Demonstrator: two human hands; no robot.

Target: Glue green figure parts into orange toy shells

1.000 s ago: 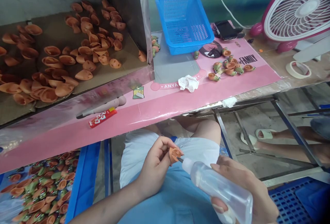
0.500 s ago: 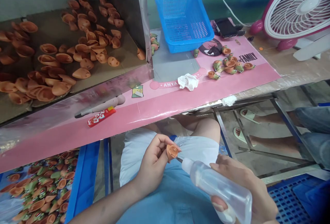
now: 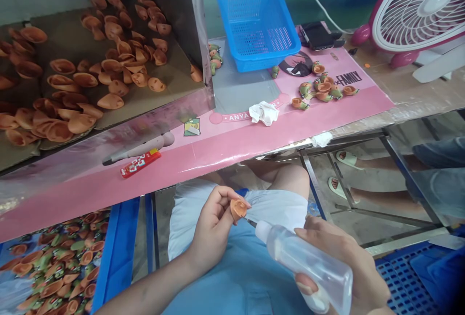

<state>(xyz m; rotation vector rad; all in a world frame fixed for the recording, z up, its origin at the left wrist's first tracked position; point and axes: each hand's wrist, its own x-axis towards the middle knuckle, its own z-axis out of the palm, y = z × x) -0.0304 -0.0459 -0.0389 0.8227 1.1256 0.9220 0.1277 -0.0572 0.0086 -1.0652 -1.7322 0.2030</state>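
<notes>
Above my lap, my left hand [image 3: 212, 225] pinches a small orange cup-shaped piece [image 3: 238, 210] between thumb and fingers, its hollow side facing up. My right hand [image 3: 341, 257] is wrapped round a clear plastic squeeze bottle [image 3: 308, 262] with a white cap. The bottle lies tilted, and its thin dark nozzle [image 3: 250, 221] points at the lower right edge of the piece. Whether the tip touches the piece I cannot tell.
An open-fronted box [image 3: 163, 112] holds many orange pieces. A blue basket [image 3: 261, 61], crumpled tissue [image 3: 264, 113], green-and-orange pieces [image 3: 324, 87], a red packet [image 3: 141, 163] and a fan [image 3: 428, 10] are on the table. Lower left, a blue tray [image 3: 116, 247] contains more pieces. Someone's legs [image 3: 385, 194] show at right.
The orange piece and my left hand have shifted slightly left and up. More of the nozzle shows between cap and piece. Both grips are unchanged.
</notes>
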